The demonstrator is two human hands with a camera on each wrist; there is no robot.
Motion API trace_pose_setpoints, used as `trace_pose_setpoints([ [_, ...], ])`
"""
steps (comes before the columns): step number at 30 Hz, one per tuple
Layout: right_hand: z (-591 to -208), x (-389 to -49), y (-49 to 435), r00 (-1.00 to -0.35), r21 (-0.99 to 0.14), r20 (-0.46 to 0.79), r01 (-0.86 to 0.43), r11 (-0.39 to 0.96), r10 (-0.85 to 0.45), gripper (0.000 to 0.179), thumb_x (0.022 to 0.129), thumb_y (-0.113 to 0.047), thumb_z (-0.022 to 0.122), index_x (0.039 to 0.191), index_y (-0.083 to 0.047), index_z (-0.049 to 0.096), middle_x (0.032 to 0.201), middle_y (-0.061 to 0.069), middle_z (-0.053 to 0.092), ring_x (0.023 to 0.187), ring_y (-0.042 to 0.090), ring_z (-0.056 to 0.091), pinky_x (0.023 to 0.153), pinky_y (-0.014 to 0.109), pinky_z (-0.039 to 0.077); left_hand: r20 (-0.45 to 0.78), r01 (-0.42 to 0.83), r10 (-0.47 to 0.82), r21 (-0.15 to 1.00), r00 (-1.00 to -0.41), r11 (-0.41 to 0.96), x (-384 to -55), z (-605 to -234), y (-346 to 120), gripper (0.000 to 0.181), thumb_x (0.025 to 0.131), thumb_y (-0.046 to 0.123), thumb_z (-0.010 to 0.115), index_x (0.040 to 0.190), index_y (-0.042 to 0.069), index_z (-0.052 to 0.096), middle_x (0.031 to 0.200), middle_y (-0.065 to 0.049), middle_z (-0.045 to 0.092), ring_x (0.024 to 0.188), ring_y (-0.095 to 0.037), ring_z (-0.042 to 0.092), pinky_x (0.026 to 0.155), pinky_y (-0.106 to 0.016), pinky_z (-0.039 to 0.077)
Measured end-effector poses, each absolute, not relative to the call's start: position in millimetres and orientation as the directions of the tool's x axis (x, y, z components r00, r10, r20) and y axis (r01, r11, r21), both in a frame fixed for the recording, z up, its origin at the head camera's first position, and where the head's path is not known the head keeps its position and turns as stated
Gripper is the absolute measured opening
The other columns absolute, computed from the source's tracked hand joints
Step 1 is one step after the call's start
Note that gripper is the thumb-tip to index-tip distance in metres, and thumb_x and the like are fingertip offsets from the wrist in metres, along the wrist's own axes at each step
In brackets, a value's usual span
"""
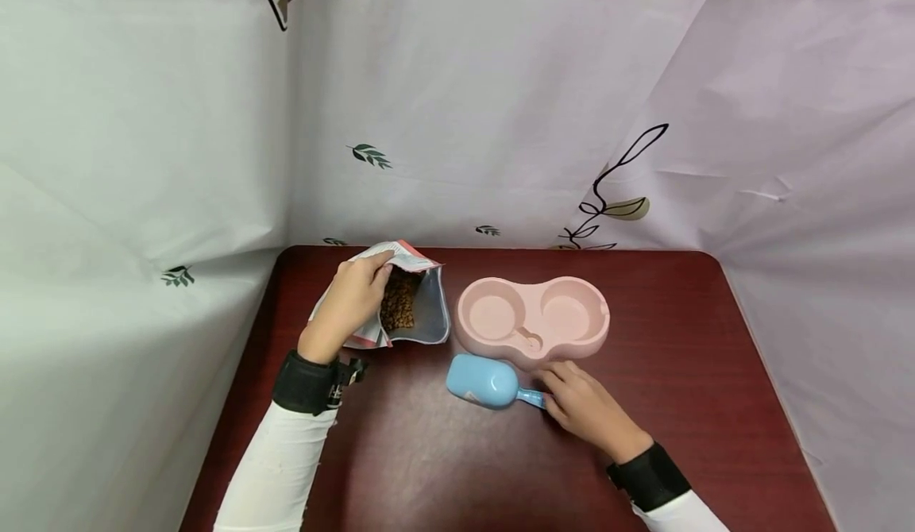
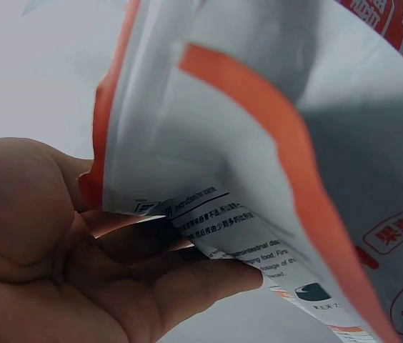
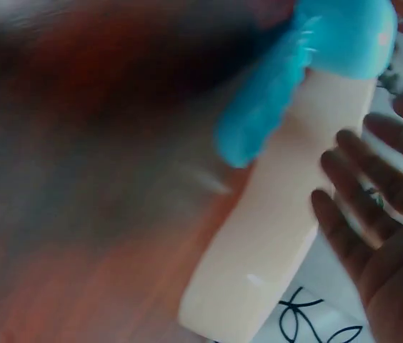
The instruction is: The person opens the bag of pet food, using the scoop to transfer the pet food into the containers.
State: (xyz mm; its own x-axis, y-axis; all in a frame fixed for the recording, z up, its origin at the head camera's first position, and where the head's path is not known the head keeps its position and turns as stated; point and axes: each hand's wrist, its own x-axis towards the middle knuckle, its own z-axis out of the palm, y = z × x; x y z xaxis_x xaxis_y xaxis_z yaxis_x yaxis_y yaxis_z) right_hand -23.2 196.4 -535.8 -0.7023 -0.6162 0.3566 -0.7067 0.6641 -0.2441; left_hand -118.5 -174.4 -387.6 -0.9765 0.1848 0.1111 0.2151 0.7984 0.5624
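My left hand grips the rim of a printed food bag at the left of the table. Its mouth gapes, showing brown kibble inside. In the left wrist view, the fingers reach behind the silvery bag with its orange-red edge. A blue scoop lies on the table, its handle pointing right. Beside that handle is my right hand. Seen from the right wrist, the fingers are extended and spread, apart from the scoop handle.
Just behind the scoop stands a pink double bowl with two round hollows. Everything sits on a dark red table. White patterned cloth hangs close behind the table and along both sides.
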Motion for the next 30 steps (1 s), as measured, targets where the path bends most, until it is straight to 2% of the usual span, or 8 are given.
trace_pose_setpoints([
  [2,-545.8,-21.5,199.3,-0.725,-0.226,0.327,-0.683,0.695,-0.606,0.043,0.073,-0.013,0.077,0.113,0.0,0.067,0.104,0.012,0.064,0.089,0.026,0.057,0.072,0.044,0.052,0.104,0.211,0.185,0.561,-0.977,0.801,-119.0,-388.5,-174.3,0.037,0.102,0.014,0.049,0.136,0.002,0.056,0.134,-0.022,0.059,0.079,-0.026,0.058,0.062,-0.039,0.042],
  [7,-564.1,-18.7,201.2,-0.76,-0.202,0.258,-0.646,0.736,-0.596,0.051,0.07,-0.022,0.083,0.114,-0.001,0.065,0.103,0.012,0.061,0.084,0.027,0.054,0.068,0.044,0.05,0.088,0.2,0.183,0.569,-0.979,0.797,-119.8,-390.5,-173.3,0.038,0.102,0.014,0.049,0.137,0.002,0.056,0.134,-0.022,0.059,0.069,-0.026,0.055,0.058,-0.038,0.042],
  [13,-571.3,-16.2,196.4,-0.757,-0.222,0.25,-0.651,0.726,-0.603,0.052,0.066,-0.024,0.087,0.11,-0.004,0.066,0.095,0.008,0.057,0.078,0.022,0.049,0.063,0.04,0.048,0.096,0.2,0.178,0.569,-0.979,0.798,-119.8,-389.3,-172.6,0.038,0.101,0.015,0.05,0.137,0.004,0.056,0.134,-0.021,0.059,0.096,-0.026,0.061,0.07,-0.042,0.047],
  [17,-573.4,-14.8,192.6,-0.758,-0.232,0.246,-0.651,0.723,-0.604,0.041,0.069,-0.017,0.084,0.104,-0.005,0.066,0.091,0.006,0.054,0.075,0.021,0.048,0.062,0.038,0.049,0.086,0.188,0.17,0.57,-0.982,0.8,-119.4,-388.1,-172.8,0.038,0.102,0.016,0.049,0.137,0.004,0.056,0.135,-0.021,0.058,0.09,-0.028,0.06,0.069,-0.043,0.046],
  [22,-574.3,-10.0,189.9,-0.762,-0.275,0.233,-0.648,0.711,-0.604,0.029,0.075,-0.009,0.08,0.1,-0.006,0.067,0.087,0.003,0.052,0.076,0.019,0.046,0.063,0.036,0.049,0.089,0.192,0.173,0.57,-0.981,0.799,-119.5,-388.0,-173.3,0.038,0.101,0.016,0.05,0.136,0.004,0.057,0.134,-0.021,0.059,0.096,-0.026,0.059,0.073,-0.043,0.046],
  [25,-575.0,-3.4,189.1,-0.771,-0.286,0.213,-0.637,0.716,-0.6,0.028,0.076,-0.01,0.079,0.101,-0.007,0.067,0.088,0.002,0.051,0.077,0.017,0.046,0.064,0.034,0.049,0.095,0.202,0.18,0.567,-0.979,0.799,-119.4,-388.7,-173.4,0.037,0.101,0.015,0.05,0.136,0.003,0.057,0.134,-0.021,0.059,0.089,-0.028,0.06,0.067,-0.043,0.046],
  [29,-574.2,6.9,187.1,-0.78,-0.296,0.189,-0.624,0.723,-0.597,0.028,0.077,-0.012,0.079,0.102,-0.009,0.068,0.089,0.0,0.052,0.078,0.014,0.046,0.063,0.033,0.051,0.106,0.208,0.18,0.563,-0.978,0.8,-119.9,-389.1,-173.6,0.037,0.101,0.014,0.05,0.134,0.002,0.058,0.134,-0.022,0.059,0.094,-0.031,0.062,0.068,-0.045,0.047],
  [30,-573.8,9.4,186.3,-0.78,-0.3,0.185,-0.624,0.721,-0.598,0.029,0.076,-0.012,0.079,0.102,-0.009,0.068,0.09,0.0,0.052,0.078,0.014,0.047,0.064,0.033,0.051,0.107,0.208,0.178,0.563,-0.978,0.8,-119.9,-389.0,-173.8,0.037,0.101,0.014,0.05,0.134,0.002,0.058,0.134,-0.022,0.059,0.101,-0.031,0.062,0.072,-0.045,0.048],
])
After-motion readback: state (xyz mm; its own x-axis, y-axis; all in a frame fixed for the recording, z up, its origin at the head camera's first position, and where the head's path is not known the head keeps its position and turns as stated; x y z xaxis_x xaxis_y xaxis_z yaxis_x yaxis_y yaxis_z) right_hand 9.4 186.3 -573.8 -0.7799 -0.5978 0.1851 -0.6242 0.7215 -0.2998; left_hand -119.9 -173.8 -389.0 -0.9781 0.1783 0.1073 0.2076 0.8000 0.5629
